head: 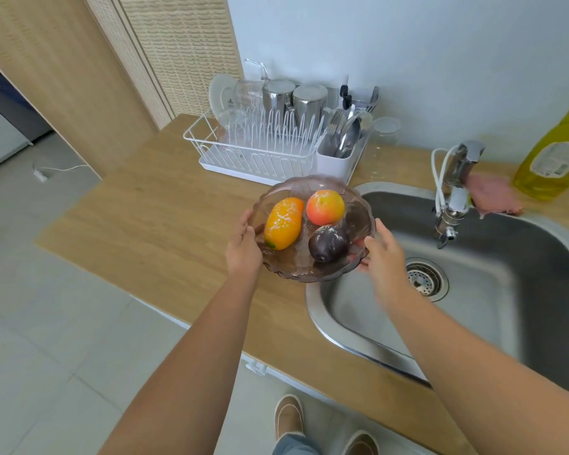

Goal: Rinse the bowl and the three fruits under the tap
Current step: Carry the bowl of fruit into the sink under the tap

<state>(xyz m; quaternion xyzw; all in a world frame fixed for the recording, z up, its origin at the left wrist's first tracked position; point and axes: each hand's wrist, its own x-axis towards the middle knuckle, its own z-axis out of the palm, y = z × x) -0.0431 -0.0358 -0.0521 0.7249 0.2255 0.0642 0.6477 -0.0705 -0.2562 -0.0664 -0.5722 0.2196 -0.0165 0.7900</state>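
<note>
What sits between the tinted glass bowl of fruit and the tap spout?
Nothing visible. The tinted glass bowl, held by the left hand and right hand, hangs over the steel sink's left rim; only open basin lies between it and the chrome tap.

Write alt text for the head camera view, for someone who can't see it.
Both hands, left hand and right hand, hold a glass bowl with three fruits at the left edge of a steel sink, left of the tap.
</note>
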